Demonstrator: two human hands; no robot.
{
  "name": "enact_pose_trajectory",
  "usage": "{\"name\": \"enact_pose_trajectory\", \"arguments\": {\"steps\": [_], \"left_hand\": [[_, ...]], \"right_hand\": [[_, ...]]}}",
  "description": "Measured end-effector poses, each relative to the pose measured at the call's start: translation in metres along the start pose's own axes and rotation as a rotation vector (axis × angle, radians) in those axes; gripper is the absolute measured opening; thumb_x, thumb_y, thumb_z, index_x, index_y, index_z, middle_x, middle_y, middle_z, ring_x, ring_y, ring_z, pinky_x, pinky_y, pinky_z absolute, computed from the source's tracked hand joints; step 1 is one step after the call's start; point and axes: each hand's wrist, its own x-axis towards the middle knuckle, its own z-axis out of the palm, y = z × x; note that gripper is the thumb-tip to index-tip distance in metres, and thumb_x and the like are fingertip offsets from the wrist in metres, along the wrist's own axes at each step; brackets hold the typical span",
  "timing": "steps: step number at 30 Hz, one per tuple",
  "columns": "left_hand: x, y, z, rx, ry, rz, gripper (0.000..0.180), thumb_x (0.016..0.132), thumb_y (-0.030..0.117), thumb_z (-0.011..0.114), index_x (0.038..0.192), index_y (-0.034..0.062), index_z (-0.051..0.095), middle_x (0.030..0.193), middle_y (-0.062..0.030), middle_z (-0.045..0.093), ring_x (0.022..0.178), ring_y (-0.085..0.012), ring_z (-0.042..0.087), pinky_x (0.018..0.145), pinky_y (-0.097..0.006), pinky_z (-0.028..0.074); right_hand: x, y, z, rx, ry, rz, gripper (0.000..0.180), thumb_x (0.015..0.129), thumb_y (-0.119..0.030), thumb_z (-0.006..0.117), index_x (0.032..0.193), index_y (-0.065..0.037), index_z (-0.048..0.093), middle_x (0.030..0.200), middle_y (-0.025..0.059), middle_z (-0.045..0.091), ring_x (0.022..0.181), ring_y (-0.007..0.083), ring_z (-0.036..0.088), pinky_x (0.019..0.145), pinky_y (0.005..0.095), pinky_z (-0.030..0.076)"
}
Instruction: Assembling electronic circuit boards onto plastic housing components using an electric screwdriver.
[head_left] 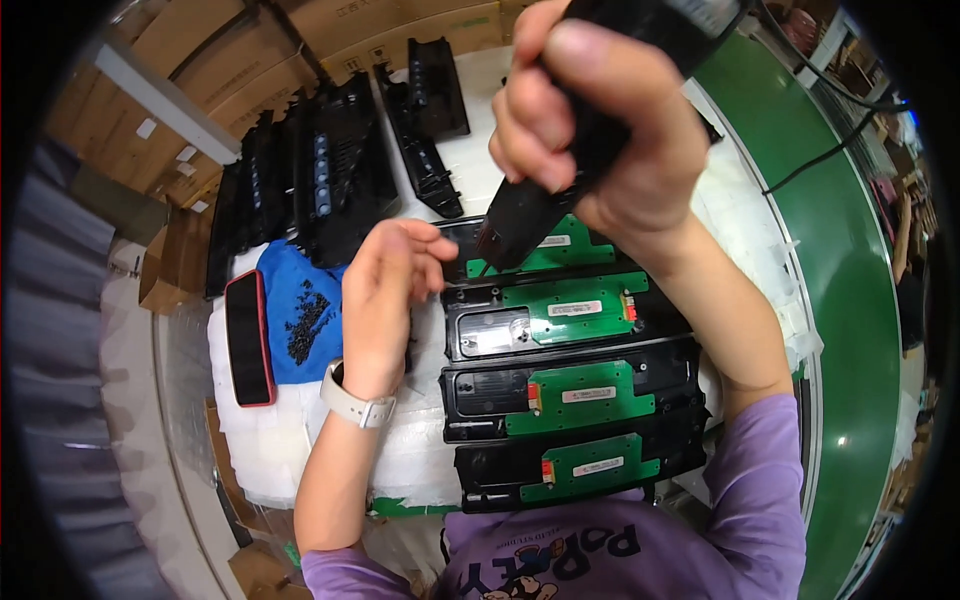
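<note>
White printed labels [575,309] sit on flat green circuit boards [552,328] set in black moulded-plastic panels [681,388]. The right hand [625,130] grips a tapering black power screwdriver [535,212] — its tip near the farthest board's left end. Just left of that tip, the left hand [388,268] curls its fingers loosely — whether it holds anything, I cannot tell.

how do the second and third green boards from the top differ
The second board has its red-and-yellow connector at its right end; the third board has its connector at its left end. The second board's panel shows a bright window; the third board's panel shows a dark one. Both boards are green with a white label.
</note>
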Motion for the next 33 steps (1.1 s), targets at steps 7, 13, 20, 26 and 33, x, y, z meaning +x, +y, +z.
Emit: {"name": "enact_pose_trajectory", "arguments": {"steps": [7,13,20,26,33], "left_hand": [[-0.003,-0.001,-0.004,-0.170,-0.033,0.125,0.007,0.093,0.005,0.033,0.098,0.0041,0.039,0.122,-0.0213,0.048,0.113,-0.0247,0.051,0.095,-0.030,0.039],[-0.005,0.006,-0.009,0.036,0.092,0.272,0.011,0.097,0.007,0.027,0.101,0.0007,0.034,0.123,-0.0247,0.044,0.121,-0.0280,0.045,0.097,-0.034,0.040],[-0.007,0.027,-0.013,0.212,0.200,0.341,0.016,0.096,0.008,0.031,0.108,-0.0023,0.037,0.104,-0.0218,0.057,0.097,-0.0264,0.062,0.074,-0.027,0.052],[0.001,0.013,-0.027,-0.027,0.084,-0.011,0.028,0.097,0.021,0.037,0.099,-0.0033,0.050,0.081,-0.0171,0.063,0.060,-0.0189,0.064,0.047,-0.021,0.047],[-0.002,0.003,-0.010,0.118,0.167,0.087,0.014,0.095,0.017,0.042,0.088,0.0055,0.048,0.073,-0.0029,0.058,0.062,-0.0043,0.051,0.054,-0.018,0.039]], "right_hand": [[-0.002,0.034,0.014,-0.495,-0.138,-0.003,0.022,0.076,-0.013,0.061,0.088,0.001,0.049,0.056,0.0054,0.049,0.041,0.0113,0.046,0.040,0.0233,0.036],[-0.001,0.030,0.025,-0.374,-0.158,0.166,0.017,0.071,-0.011,0.071,0.074,0.003,0.061,0.065,0.0058,0.061,0.057,0.0094,0.059,0.051,0.0212,0.046],[-0.005,0.038,0.031,-0.447,-0.190,0.103,0.019,0.071,-0.008,0.069,0.080,0.001,0.055,0.062,0.0034,0.055,0.051,0.0073,0.053,0.046,0.0201,0.042],[-0.004,0.039,0.030,-0.437,-0.235,0.200,0.019,0.071,-0.009,0.068,0.079,-0.002,0.053,0.064,0.0012,0.052,0.048,0.0044,0.046,0.044,0.0179,0.036],[-0.004,0.058,0.027,-0.588,-0.302,-0.078,0.029,0.059,-0.013,0.074,0.080,0.000,0.059,0.066,0.0061,0.060,0.058,0.0114,0.055,0.056,0.0244,0.045]]}}
